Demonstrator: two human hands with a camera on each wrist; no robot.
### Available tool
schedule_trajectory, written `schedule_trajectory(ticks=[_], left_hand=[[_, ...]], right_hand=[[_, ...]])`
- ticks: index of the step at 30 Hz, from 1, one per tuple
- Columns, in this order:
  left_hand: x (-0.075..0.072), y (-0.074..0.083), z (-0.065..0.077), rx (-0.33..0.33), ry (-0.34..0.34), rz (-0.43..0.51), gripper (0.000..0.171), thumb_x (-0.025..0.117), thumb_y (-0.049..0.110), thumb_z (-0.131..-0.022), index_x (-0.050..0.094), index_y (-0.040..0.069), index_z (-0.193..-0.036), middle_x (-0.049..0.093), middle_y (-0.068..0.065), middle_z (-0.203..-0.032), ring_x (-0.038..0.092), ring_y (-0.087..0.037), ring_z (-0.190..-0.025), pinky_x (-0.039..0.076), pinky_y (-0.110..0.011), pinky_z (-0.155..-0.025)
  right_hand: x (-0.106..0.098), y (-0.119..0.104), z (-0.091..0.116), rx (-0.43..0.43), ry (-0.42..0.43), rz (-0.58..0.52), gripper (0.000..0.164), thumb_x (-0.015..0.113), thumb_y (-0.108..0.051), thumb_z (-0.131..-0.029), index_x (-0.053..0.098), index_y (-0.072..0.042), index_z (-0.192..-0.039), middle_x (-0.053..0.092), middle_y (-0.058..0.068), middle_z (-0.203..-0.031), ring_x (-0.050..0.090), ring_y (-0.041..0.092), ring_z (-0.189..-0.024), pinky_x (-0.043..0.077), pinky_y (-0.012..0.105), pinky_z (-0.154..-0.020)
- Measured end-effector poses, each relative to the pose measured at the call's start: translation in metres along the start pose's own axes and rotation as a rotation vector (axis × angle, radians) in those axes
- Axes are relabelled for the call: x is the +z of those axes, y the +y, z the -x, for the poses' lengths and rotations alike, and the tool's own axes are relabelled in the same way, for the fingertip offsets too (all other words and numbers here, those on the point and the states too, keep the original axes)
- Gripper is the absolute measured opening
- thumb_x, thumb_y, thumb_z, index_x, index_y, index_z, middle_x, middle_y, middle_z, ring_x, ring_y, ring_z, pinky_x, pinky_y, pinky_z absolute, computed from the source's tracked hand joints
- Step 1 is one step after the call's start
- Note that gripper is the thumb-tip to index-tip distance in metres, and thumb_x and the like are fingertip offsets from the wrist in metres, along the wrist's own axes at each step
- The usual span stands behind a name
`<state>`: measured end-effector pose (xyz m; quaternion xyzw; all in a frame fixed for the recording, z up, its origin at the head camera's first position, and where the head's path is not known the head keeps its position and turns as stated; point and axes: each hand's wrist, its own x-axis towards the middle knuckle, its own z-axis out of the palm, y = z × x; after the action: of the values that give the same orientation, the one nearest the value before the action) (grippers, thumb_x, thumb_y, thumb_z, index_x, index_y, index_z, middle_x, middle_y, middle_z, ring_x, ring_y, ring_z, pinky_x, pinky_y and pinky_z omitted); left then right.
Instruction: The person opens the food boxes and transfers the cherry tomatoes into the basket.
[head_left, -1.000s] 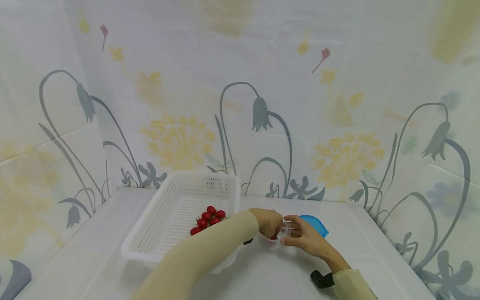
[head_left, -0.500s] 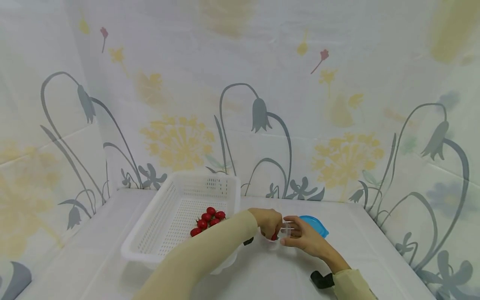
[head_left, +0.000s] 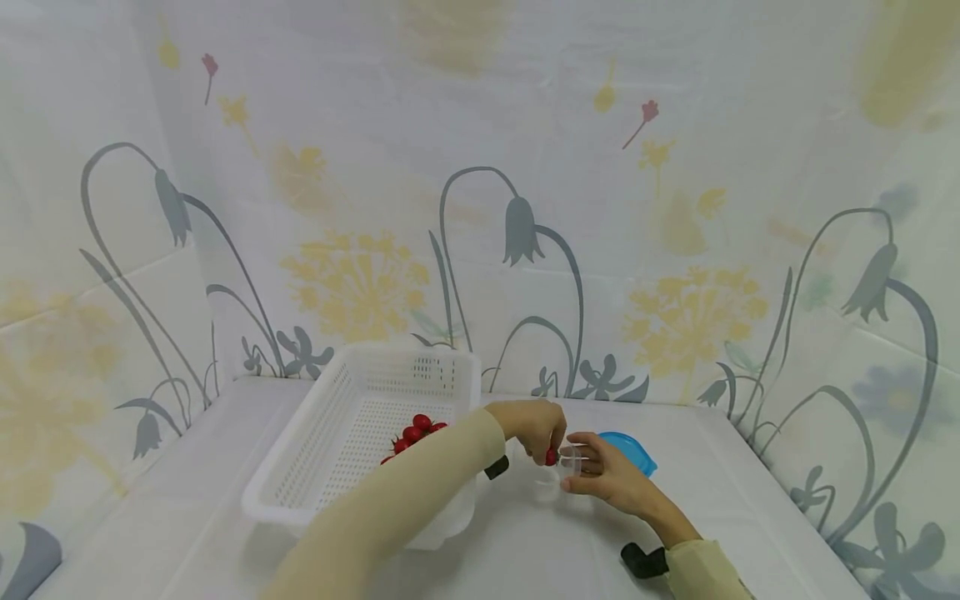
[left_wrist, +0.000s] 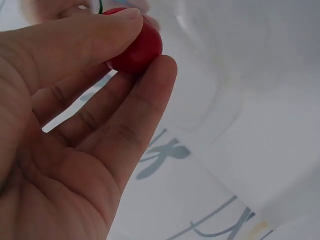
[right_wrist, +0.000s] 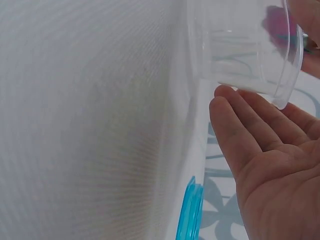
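My left hand pinches a red cherry tomato with a green stem between thumb and fingertips. Seen from the head, the tomato is right at the mouth of a small clear plastic container. The right wrist view shows it through the container wall, close to the rim. My right hand stands at the container's right side with its thumb apart from the fingers. Its fingers are nearly straight, their tips at the container's wall, with a gap before the palm.
A white perforated basket stands left of the hands, with several cherry tomatoes inside, partly behind the left sleeve. A blue lid lies beyond the right hand. Black wrist devices sit on both wrists. A flower-patterned cloth hangs behind the table.
My left hand has risen slightly from the container, with the tomato pinched and more of it showing. The left forearm now covers more of the tomatoes in the basket. My right hand stays put.
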<state>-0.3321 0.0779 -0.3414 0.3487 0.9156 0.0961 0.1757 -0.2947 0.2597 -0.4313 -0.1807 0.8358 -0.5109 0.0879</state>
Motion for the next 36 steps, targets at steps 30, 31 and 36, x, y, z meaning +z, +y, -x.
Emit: schedule_trajectory(ticks=[30,31,36], left_hand=[[-0.042,-0.055,0.093,0.185,0.268,0.143,0.022,0.068,0.006,-0.076,0.059,0.016,-0.093,0.058,0.004,-0.084,0.056,-0.01,-0.076,0.047,-0.019,-0.066],[-0.041,-0.057,0.096,0.186,0.272,0.14,0.022,0.068,0.006,-0.076,0.059,0.016,-0.093,0.058,0.004,-0.084,0.055,-0.009,-0.077,0.047,-0.02,-0.066],[-0.041,-0.072,0.115,0.184,0.306,0.138,0.021,0.066,0.006,-0.076,0.06,0.016,-0.093,0.058,0.004,-0.086,0.054,-0.011,-0.08,0.046,-0.022,-0.068]], right_hand=[[0.001,-0.027,0.011,-0.031,-0.027,0.019,0.067,0.069,-0.018,-0.079,0.032,-0.002,-0.132,0.044,0.024,-0.128,0.044,0.04,-0.115,0.043,0.038,-0.089],[0.001,-0.029,0.012,-0.031,-0.028,0.023,0.066,0.069,-0.018,-0.079,0.032,-0.002,-0.132,0.044,0.025,-0.128,0.044,0.04,-0.115,0.043,0.038,-0.089],[0.002,-0.034,0.013,-0.034,-0.027,0.03,0.066,0.069,-0.018,-0.079,0.032,-0.002,-0.132,0.044,0.026,-0.128,0.044,0.04,-0.116,0.044,0.034,-0.088]])
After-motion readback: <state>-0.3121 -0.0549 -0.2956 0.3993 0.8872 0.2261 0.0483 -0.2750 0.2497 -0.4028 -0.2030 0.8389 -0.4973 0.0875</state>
